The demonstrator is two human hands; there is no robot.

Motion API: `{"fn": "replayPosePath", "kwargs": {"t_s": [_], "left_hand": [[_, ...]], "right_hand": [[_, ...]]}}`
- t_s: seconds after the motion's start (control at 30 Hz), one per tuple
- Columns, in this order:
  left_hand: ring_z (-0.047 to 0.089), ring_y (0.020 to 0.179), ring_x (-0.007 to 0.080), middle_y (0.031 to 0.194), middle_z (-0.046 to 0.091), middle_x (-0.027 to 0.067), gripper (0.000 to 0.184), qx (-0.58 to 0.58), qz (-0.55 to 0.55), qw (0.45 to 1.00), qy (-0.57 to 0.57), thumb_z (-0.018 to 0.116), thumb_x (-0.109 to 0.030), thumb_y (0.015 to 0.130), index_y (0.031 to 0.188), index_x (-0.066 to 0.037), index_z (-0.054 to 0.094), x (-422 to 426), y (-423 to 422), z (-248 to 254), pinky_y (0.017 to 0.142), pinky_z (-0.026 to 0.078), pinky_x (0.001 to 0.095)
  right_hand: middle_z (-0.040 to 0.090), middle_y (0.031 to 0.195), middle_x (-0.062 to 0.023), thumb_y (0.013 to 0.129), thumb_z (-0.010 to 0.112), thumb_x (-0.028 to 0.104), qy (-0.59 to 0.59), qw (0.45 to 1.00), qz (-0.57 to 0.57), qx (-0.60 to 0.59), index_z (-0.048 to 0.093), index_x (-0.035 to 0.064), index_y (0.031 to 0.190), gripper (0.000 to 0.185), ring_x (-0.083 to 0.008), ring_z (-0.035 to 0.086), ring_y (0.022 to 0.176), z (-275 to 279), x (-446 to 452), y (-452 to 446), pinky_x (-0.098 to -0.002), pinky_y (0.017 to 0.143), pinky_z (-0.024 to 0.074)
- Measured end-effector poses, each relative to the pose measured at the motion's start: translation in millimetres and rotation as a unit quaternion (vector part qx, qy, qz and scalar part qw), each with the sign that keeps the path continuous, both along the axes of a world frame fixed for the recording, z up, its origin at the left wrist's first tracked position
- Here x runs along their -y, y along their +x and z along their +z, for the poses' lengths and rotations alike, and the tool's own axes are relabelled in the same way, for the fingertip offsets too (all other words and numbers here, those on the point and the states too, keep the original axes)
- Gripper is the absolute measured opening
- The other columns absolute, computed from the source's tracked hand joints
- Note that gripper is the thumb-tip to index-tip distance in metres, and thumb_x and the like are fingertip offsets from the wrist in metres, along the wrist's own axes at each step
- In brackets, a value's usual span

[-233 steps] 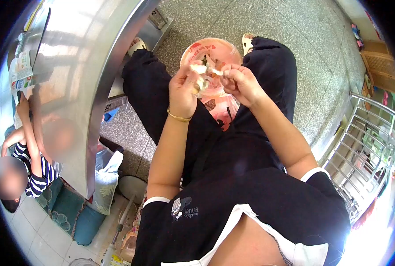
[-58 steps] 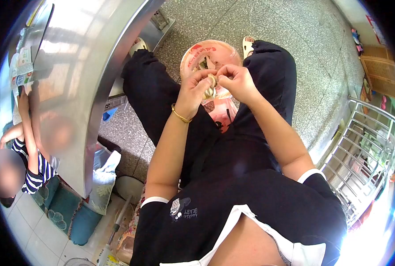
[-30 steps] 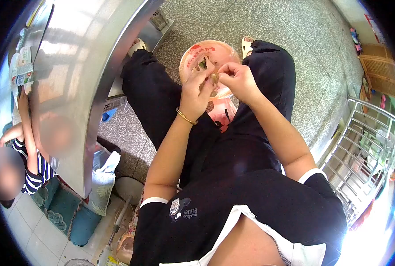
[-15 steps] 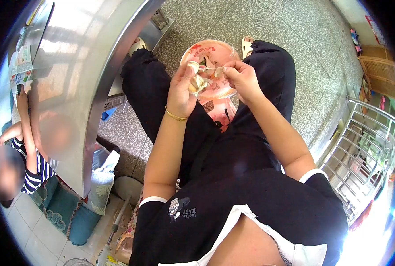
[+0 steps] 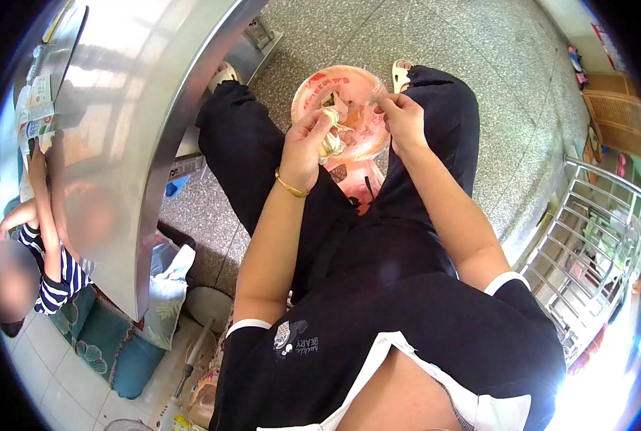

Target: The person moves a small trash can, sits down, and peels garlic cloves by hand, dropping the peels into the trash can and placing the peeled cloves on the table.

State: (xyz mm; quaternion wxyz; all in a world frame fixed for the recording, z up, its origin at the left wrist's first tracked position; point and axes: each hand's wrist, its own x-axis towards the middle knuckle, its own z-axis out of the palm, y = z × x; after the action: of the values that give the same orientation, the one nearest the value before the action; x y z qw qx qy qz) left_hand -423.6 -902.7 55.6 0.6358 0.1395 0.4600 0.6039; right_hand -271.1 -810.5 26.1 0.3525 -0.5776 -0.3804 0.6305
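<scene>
My left hand (image 5: 305, 147) is closed around a head of garlic (image 5: 331, 136), pale and loose-skinned, over the left side of a bin. My right hand (image 5: 404, 123) pinches a thin, whitish piece of garlic skin (image 5: 382, 98) at the bin's right edge, apart from the left hand. The bin, lined with a pink printed bag (image 5: 328, 77), stands between my legs and contains scraps that I cannot make out fully. More of the pink bag (image 5: 364, 188) hangs down on the near side.
A shiny metal table (image 5: 148, 93) runs along my left. Across it, a person in a striped top (image 5: 56, 284) rests their arms on the tabletop. A blue-green cushion (image 5: 105, 345) lies at lower left. To the right stands a metal rack (image 5: 586, 237), with speckled floor (image 5: 500, 108) before it.
My right hand has pulled away to the right and slightly up from the garlic, taking a piece of skin. My left hand has shifted slightly right and down with the garlic.
</scene>
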Motion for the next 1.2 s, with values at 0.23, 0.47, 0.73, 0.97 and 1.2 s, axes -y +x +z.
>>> {"fn": "replayPosePath", "kwargs": {"t_s": [0.23, 0.47, 0.73, 0.97, 1.2], "left_hand": [[0.055, 0.076, 0.0065, 0.089, 0.061, 0.0025, 0.022, -0.222, -0.042, 0.974, -0.006, 0.056, -0.009, 0.085, 0.105, 0.002, 0.057, -0.2, 2.8, -0.4, 0.068, 0.045, 0.0210], [0.059, 0.080, 0.0143, 0.089, 0.063, 0.0096, 0.026, -0.396, -0.023, 0.917, 0.046, 0.064, -0.012, 0.078, 0.101, 0.001, 0.059, 1.2, 7.0, -2.0, 0.072, 0.047, 0.0262], [0.060, 0.084, 0.0247, 0.090, 0.061, 0.0158, 0.025, -0.585, -0.036, 0.802, 0.116, 0.064, -0.011, 0.077, 0.098, 0.001, 0.060, 3.4, 5.9, -1.1, 0.074, 0.046, 0.0302], [0.060, 0.083, 0.0248, 0.090, 0.061, 0.0164, 0.025, -0.587, -0.039, 0.799, 0.125, 0.065, -0.012, 0.077, 0.098, 0.002, 0.059, 5.5, 7.3, 1.5, 0.074, 0.046, 0.0303], [0.059, 0.082, 0.0187, 0.090, 0.060, 0.0125, 0.021, -0.515, -0.018, 0.849, 0.118, 0.061, -0.008, 0.079, 0.097, 0.002, 0.058, 3.5, 12.0, 0.1, 0.074, 0.045, 0.0276]], "right_hand": [[0.061, 0.077, -0.0050, 0.076, 0.063, 0.007, 0.051, 0.995, 0.073, -0.040, 0.060, -0.0026, 0.088, 0.015, -0.0071, 0.051, 0.062, -21.9, 3.6, 1.4, -0.0182, 0.056, 0.0400], [0.060, 0.068, -0.0024, 0.077, 0.062, 0.011, 0.160, 0.954, 0.248, 0.059, 0.065, 0.0006, 0.085, 0.014, -0.0075, 0.053, 0.060, 31.0, 18.9, -5.7, -0.0242, 0.055, 0.0437], [0.060, 0.070, -0.0102, 0.076, 0.062, 0.015, 0.253, 0.910, 0.299, 0.137, 0.065, 0.0027, 0.082, 0.014, -0.0172, 0.057, 0.058, 40.6, 20.0, -2.7, -0.0285, 0.054, 0.0442], [0.059, 0.069, -0.0129, 0.076, 0.060, 0.015, 0.308, 0.888, 0.298, 0.166, 0.061, 0.0014, 0.078, 0.014, -0.0231, 0.058, 0.060, 37.1, 21.7, -5.4, -0.0314, 0.055, 0.0456], [0.059, 0.069, -0.0098, 0.076, 0.058, 0.013, 0.247, 0.921, 0.261, 0.149, 0.058, 0.0008, 0.079, 0.012, -0.0161, 0.056, 0.059, 38.6, 24.0, -9.8, -0.0289, 0.055, 0.0448]]}}
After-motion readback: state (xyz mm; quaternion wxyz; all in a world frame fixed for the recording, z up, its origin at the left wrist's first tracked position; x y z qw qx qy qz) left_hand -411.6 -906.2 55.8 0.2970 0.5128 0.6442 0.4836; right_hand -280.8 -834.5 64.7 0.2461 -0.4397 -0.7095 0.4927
